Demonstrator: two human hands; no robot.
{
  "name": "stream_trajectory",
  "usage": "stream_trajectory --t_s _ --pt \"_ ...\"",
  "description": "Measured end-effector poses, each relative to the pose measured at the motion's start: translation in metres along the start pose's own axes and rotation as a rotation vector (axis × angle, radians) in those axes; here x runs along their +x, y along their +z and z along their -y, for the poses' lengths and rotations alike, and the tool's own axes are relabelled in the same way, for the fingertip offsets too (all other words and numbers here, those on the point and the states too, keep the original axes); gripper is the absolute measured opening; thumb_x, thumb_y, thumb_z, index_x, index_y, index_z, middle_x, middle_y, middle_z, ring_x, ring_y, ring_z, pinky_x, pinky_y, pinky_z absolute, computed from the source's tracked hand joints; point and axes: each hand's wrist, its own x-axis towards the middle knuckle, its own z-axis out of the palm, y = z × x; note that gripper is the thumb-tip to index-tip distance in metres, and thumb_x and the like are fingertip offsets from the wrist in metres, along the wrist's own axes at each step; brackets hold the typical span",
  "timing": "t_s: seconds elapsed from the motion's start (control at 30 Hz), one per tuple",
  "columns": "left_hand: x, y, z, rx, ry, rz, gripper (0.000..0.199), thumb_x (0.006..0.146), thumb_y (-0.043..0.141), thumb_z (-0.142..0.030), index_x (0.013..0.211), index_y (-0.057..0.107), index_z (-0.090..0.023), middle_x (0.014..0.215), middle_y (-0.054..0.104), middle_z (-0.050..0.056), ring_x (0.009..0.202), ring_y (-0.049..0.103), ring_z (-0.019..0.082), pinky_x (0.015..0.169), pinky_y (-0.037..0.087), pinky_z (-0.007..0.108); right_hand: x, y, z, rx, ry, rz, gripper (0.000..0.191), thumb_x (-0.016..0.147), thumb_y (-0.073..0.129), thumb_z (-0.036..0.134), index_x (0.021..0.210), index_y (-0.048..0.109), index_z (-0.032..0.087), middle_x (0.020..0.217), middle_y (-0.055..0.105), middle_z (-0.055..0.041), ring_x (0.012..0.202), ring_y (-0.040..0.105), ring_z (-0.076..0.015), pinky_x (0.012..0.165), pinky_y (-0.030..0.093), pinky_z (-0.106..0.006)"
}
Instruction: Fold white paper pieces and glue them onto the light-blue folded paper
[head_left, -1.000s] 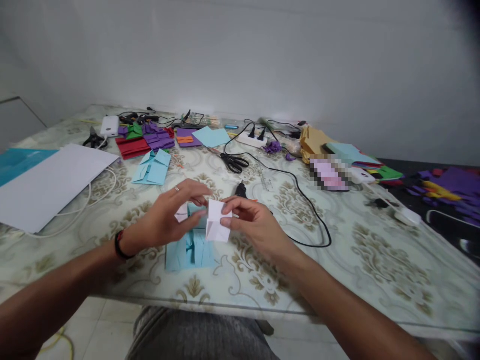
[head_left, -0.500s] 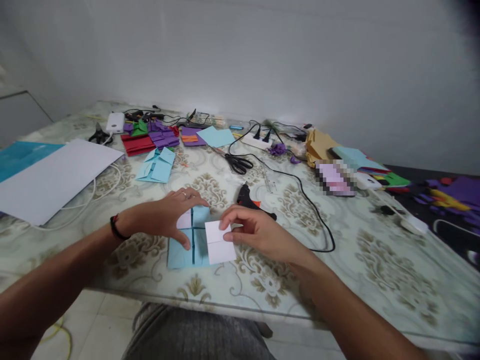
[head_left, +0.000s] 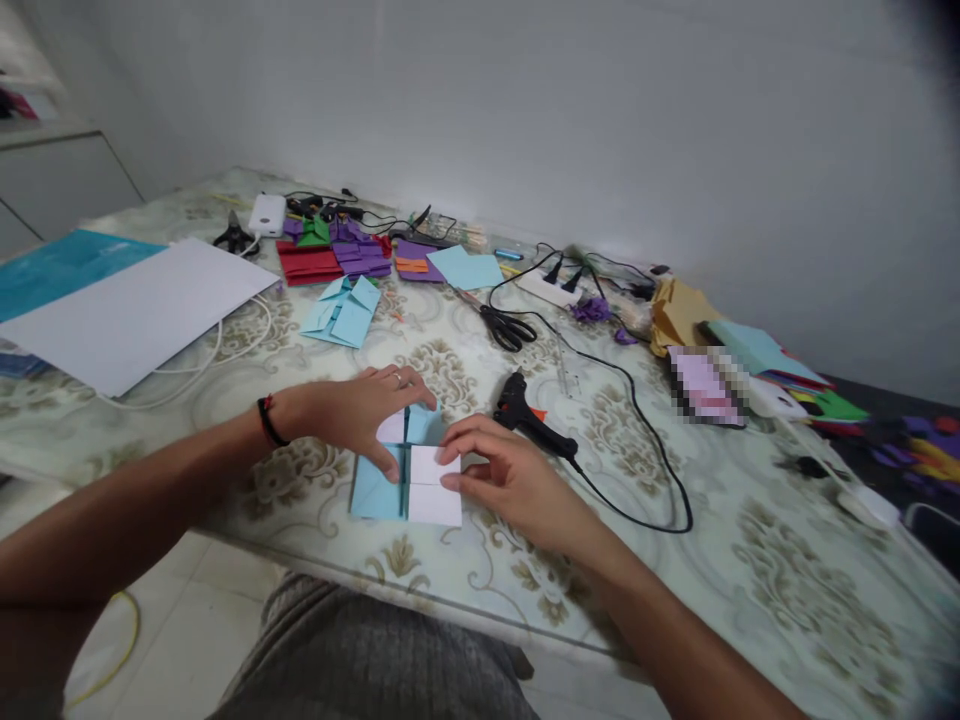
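A light blue folded paper piece (head_left: 376,492) lies on the table near the front edge, split into panels by dark cross-shaped gaps. My left hand (head_left: 360,412) rests over its upper left part, thumb and fingers spread, steadying it. Under those fingers a white patch (head_left: 391,429) shows in part. A creased white paper square (head_left: 433,500) covers the lower right panel. The thumb and fingertips of my right hand (head_left: 502,475) are on the square's right edge. Just beyond that hand lies a black glue gun (head_left: 534,415) with an orange trigger.
Black-handled scissors (head_left: 506,327) and a white power strip (head_left: 550,290) lie further back. Another folded light blue paper (head_left: 343,312) sits behind my left hand. A large white sheet (head_left: 150,310) is at left. The glue gun's black cable (head_left: 660,430) loops to the right.
My right hand has brought the white paper square left and straightened it, onto the lower right blue panel. My left hand stays on the blue paper. The camera view has shifted and tilted.
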Motion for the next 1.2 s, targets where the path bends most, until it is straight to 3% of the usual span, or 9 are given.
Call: stream_trajectory --t_s 0.2,0.47,0.77,0.93,1.2 --pt "0.0 -0.003 -0.0034 -0.007 -0.024 0.032 0.085 0.07 0.088 -0.059 0.138 0.054 -0.021 0.141 0.055 0.018 0.136 0.048 0.041 0.113 0.035 0.053 0.0 0.0035 -0.0021 -0.088 -0.042 -0.001 0.008 0.09 0.075 0.021 0.098 0.074 0.024 0.115 0.062 -0.006 0.102 0.065 -0.0165 0.076 0.059 -0.026" --pt "0.0011 -0.0043 -0.0053 0.013 -0.038 0.068 0.087 0.07 0.088 -0.059 0.139 0.052 -0.02 0.145 0.052 0.02 0.14 0.044 0.042 0.114 0.034 0.056 -0.0008 0.0046 -0.0004 -0.401 -0.205 -0.003 0.016 0.09 0.076 0.017 0.103 0.071 0.025 0.117 0.068 -0.0069 0.11 0.067 -0.0223 0.099 0.054 -0.041" --pt "-0.0005 -0.0002 -0.0006 0.021 -0.004 0.03 0.083 0.072 0.086 -0.062 0.137 0.053 -0.022 0.143 0.054 0.019 0.139 0.046 0.041 0.114 0.033 0.055 0.0004 0.0054 -0.0079 -0.507 -0.254 0.049 0.02 0.09 0.078 0.025 0.108 0.069 0.025 0.12 0.066 -0.0093 0.116 0.063 -0.0271 0.101 0.053 -0.048" --pt "-0.0004 0.0008 -0.0006 0.01 0.002 0.025 0.08 0.072 0.085 -0.061 0.135 0.056 -0.022 0.142 0.055 0.019 0.137 0.047 0.042 0.113 0.034 0.057 -0.0016 0.0052 -0.0045 -0.549 -0.257 0.09 0.038 0.082 0.087 0.033 0.114 0.068 0.023 0.125 0.064 -0.0122 0.12 0.06 -0.0306 0.103 0.052 -0.052" --pt "-0.0002 0.0009 -0.0032 0.017 0.001 0.015 0.077 0.072 0.086 -0.059 0.133 0.057 -0.023 0.141 0.057 0.018 0.136 0.046 0.041 0.113 0.033 0.055 -0.0046 0.0071 0.0008 -0.602 -0.257 0.13 0.041 0.082 0.086 0.029 0.119 0.068 0.025 0.125 0.064 -0.0121 0.118 0.059 -0.0321 0.102 0.054 -0.054"
